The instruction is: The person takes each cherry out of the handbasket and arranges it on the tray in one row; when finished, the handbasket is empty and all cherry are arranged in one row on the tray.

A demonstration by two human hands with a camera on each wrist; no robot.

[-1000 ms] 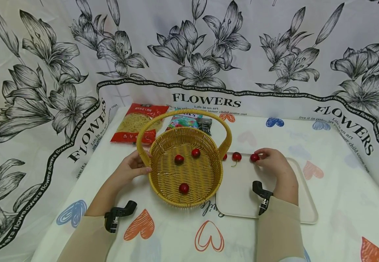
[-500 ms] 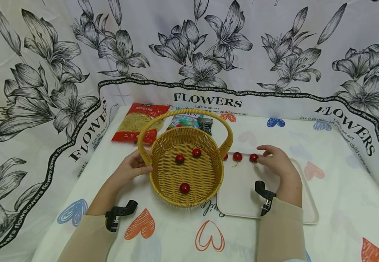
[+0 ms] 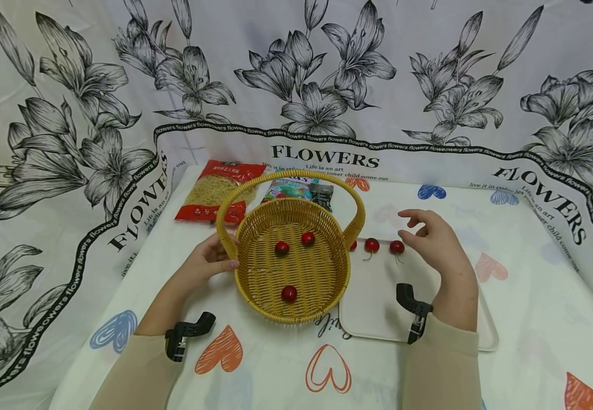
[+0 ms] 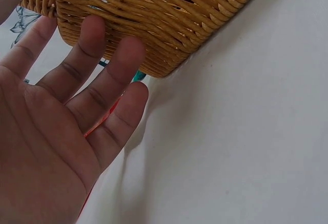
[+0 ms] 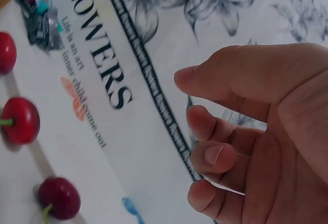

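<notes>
A yellow wicker basket [image 3: 344,273] with a tall arched handle stands mid-table in the head view. Inside lie a cherry [image 3: 282,248], a second cherry [image 3: 308,238] and a third cherry [image 3: 289,294]. My left hand [image 3: 209,259] holds the basket's left side at the handle's foot, thumb in front; in the left wrist view its fingers [image 4: 128,57] lie against the woven wall. On the white tray's far edge sit a cherry [image 3: 396,247], a stemmed cherry [image 3: 371,245] and one partly hidden by the basket. My right hand [image 3: 437,242] hovers above the rightmost cherry, holding nothing.
Behind the basket lie a red bag of yellowish food [image 3: 214,191] and a colourful packet [image 3: 291,189] with a dark end. The white tray [image 3: 373,307] extends right of the basket, under the right arm. A flower-printed cloth hangs behind the table.
My right hand has let go of the rightmost cherry at the tray's far edge and lifted up and away, its fingers spreading. The left hand and the basket have stayed in place.
</notes>
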